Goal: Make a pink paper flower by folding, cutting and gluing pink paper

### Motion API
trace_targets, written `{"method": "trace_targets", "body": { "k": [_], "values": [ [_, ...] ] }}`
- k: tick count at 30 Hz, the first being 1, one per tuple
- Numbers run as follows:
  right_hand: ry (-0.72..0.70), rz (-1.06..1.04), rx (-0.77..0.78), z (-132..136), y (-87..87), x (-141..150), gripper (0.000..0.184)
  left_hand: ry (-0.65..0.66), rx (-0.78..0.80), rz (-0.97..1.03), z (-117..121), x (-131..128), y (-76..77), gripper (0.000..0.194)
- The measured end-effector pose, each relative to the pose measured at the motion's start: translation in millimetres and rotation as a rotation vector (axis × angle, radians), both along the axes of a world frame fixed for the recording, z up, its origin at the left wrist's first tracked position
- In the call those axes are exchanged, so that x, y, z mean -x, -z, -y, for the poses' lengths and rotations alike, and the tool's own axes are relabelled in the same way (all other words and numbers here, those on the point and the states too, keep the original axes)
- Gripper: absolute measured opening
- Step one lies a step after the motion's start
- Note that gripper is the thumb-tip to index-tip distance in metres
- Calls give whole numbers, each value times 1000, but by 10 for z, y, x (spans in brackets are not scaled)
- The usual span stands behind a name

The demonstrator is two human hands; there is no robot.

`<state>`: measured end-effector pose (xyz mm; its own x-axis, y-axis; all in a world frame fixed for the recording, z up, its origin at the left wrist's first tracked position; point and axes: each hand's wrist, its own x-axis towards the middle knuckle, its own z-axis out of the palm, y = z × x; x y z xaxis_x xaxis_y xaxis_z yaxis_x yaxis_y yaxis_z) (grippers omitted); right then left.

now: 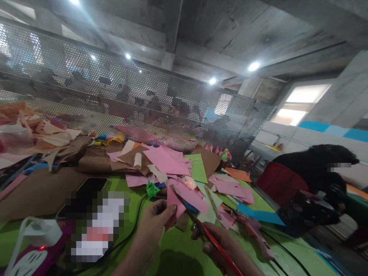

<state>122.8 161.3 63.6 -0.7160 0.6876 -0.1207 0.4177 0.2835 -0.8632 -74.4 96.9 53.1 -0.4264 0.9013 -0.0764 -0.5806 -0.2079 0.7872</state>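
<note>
My left hand [152, 226] pinches a small piece of pink paper [173, 202] between thumb and fingers, above the green tabletop. Red-handled scissors [214, 241] are gripped in my right hand [227, 245]. Their dark blades reach up and left to the pink paper, crossing its right edge; whether they are cutting into it I cannot tell. Just beyond both hands lies a loose pile of pink paper sheets [165, 160], with a light green sheet [197, 168] among them. A crumpled green wad [152, 188] sits beyond my left hand.
To the right lies a pink glue gun [260, 237] with a black cord, near a blue paper strip [258, 214]. A dark phone [91, 188] and a purple power strip [40, 253] are at left. A perforated metal screen [129, 96] stands behind. A person [310, 168] sits at right.
</note>
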Motion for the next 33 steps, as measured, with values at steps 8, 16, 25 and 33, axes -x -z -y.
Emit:
{"method": "trace_targets", "body": {
  "k": [8,16,25,33],
  "values": [
    [58,82,-174,-63,-153,-7,48,5,4,-18,-23,17,72,40],
    [228,452,-825,-1004,-663,-194,32,40,76,-112,-2,36,104,44],
    [295,557,-835,-1774,-655,-408,27,20,129,-221,-38,2,222,52],
    [265,263,-710,-1274,-749,-44,28,-84,100,-462,23,-24,151,31]
  ]
}}
